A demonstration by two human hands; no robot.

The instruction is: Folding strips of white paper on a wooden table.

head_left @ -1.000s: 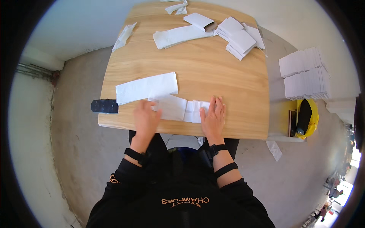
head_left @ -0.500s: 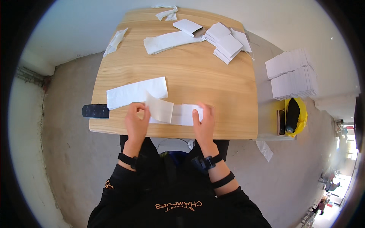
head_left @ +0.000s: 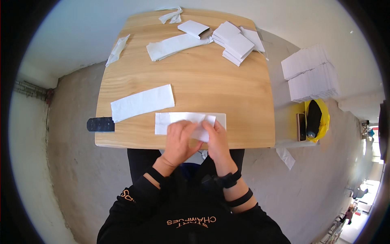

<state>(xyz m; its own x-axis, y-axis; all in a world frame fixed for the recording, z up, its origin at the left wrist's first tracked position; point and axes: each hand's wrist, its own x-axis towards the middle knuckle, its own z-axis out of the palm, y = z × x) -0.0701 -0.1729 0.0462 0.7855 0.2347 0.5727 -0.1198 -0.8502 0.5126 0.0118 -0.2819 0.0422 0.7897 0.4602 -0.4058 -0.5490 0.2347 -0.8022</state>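
A long white paper strip (head_left: 162, 123) lies near the table's front edge, its right part folded up into a raised flap. My right hand (head_left: 218, 140) pinches the flap between thumb and fingers at its right side. Curled against the flap's left side, my left hand (head_left: 178, 140) grips its lower part, the fingers slightly blurred. Part of the fold is hidden behind both hands. Beyond them to the left lies a flat white folded sheet stack (head_left: 142, 103).
A black strap-like object (head_left: 100, 124) juts past the table's left edge. Folded white cards (head_left: 239, 44) and long white sheets (head_left: 174, 46) lie at the back. To the right stand white paper stacks (head_left: 310, 75), a phone (head_left: 301, 127) and a yellow bag (head_left: 324, 122).
My left hand has moved right, bringing the lifted end of the paper over toward my right hand. Both hands now meet at the fold.
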